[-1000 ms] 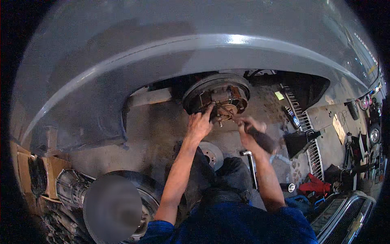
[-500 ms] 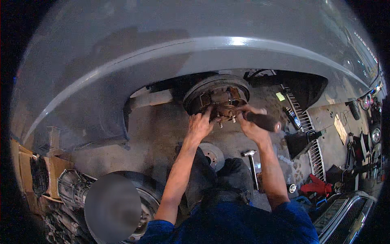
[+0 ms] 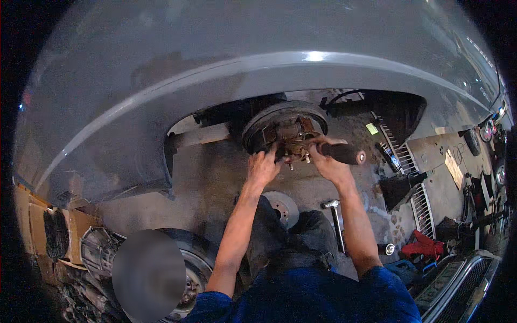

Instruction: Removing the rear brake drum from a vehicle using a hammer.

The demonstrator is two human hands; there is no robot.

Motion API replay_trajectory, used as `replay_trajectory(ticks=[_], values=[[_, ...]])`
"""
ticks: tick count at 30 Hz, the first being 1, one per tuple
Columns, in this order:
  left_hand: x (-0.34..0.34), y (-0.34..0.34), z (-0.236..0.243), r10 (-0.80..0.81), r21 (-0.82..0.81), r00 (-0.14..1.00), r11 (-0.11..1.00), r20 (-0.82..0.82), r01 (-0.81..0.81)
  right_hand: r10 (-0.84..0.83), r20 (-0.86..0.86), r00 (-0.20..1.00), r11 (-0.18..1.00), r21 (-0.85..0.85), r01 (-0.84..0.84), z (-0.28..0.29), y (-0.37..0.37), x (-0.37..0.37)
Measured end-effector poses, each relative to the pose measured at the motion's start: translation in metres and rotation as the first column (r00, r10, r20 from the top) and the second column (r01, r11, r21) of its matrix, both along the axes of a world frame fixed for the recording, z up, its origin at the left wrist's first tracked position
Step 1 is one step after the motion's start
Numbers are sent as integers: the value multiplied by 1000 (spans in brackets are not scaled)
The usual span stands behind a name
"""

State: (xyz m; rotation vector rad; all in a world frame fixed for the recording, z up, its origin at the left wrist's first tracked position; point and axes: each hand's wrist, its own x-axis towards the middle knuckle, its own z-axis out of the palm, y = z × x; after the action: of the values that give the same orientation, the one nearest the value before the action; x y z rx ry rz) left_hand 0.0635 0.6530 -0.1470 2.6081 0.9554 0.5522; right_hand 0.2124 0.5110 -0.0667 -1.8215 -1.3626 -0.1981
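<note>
Looks mid-job to me: under the lower edge of the glossy grey metal car body (image 3: 215,75), the round, rusty metal brake assembly (image 3: 289,129) is already opened up but not covered again, with a pale, round, holed metal disc (image 3: 289,205) lying separate, nearer the person. Both arms reach forward: left hand (image 3: 263,164) has its fingers curled at the assembly's left front, can't tell if it's gripping anything, while the right hand (image 3: 332,168) is wrapped around a dark, thick tool handle (image 3: 343,154), butt end pointing right.
</note>
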Motion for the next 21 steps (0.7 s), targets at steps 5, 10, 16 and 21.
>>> replay_trajectory(ticks=[5,10,16,21], values=[[-6,0,-9,0,109,996,994,87,-9,10,-140,990,1000,-4,-11,-22,-33,-24],[-3,2,-12,-11,156,995,988,96,-4,131,-157,979,903,426,-53,-95,-73,-8],[-18,-31,-65,66,170,911,974,406,-147,-401,-114,909,911,-155,383,-193,-168,40],[-86,-58,-240,581,-375,807,728,-107,-574,-583,-569,580,727,-684,60,-311,-249,76]])
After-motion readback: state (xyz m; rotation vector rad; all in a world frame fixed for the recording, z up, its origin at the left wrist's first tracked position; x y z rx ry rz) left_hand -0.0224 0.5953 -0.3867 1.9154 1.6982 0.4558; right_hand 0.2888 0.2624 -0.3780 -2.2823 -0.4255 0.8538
